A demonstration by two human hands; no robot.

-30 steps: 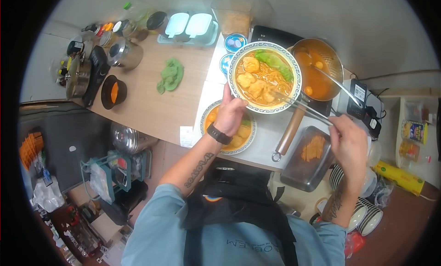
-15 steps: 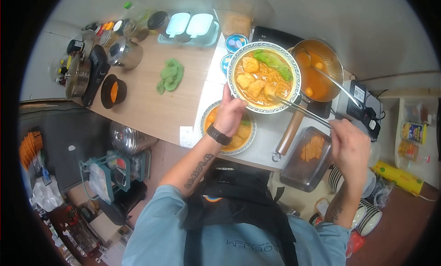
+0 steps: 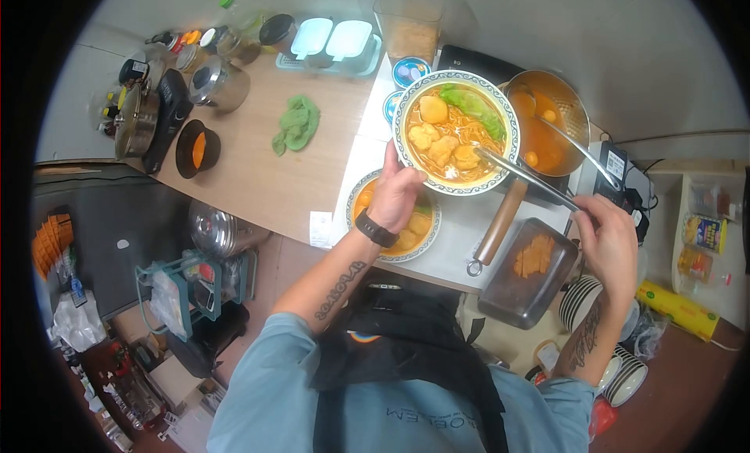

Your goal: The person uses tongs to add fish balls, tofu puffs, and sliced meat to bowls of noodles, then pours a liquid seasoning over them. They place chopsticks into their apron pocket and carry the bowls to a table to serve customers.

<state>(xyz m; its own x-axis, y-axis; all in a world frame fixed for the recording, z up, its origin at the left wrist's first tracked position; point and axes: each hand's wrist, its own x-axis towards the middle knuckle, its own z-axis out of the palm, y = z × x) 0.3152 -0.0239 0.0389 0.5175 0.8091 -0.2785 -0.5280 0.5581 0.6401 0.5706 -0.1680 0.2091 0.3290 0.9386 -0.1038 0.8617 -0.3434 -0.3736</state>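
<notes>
My left hand (image 3: 396, 195) grips the lower left rim of a patterned white bowl (image 3: 400, 146), lifted above the counter. Noodles (image 3: 462, 126) in orange broth fill it, with several yellow-brown pieces (image 3: 443, 150) and a green lettuce leaf (image 3: 473, 107). In my right hand (image 3: 605, 238) are metal tongs (image 3: 531, 178), their tips at a piece near the bowl's right side. Partly behind my left wrist, a second bowl (image 3: 428, 246) of similar soup stands on the counter. A metal tray (image 3: 512, 300) with orange-brown strips (image 3: 534, 255) lies below the tongs.
A pot (image 3: 574, 113) of orange broth with a ladle (image 3: 582, 150) sits behind the bowl; its wooden handle (image 3: 500, 222) points toward me. A green cloth (image 3: 296, 125), a black bowl (image 3: 186, 152) and lidded light-blue containers (image 3: 349, 40) occupy the left counter. Striped bowls (image 3: 579, 303) are stacked lower right.
The tongs have turned and their tips shifted slightly up and right in the bowl. One yellow-brown piece at the top looks turned over. My right hand has moved slightly right.
</notes>
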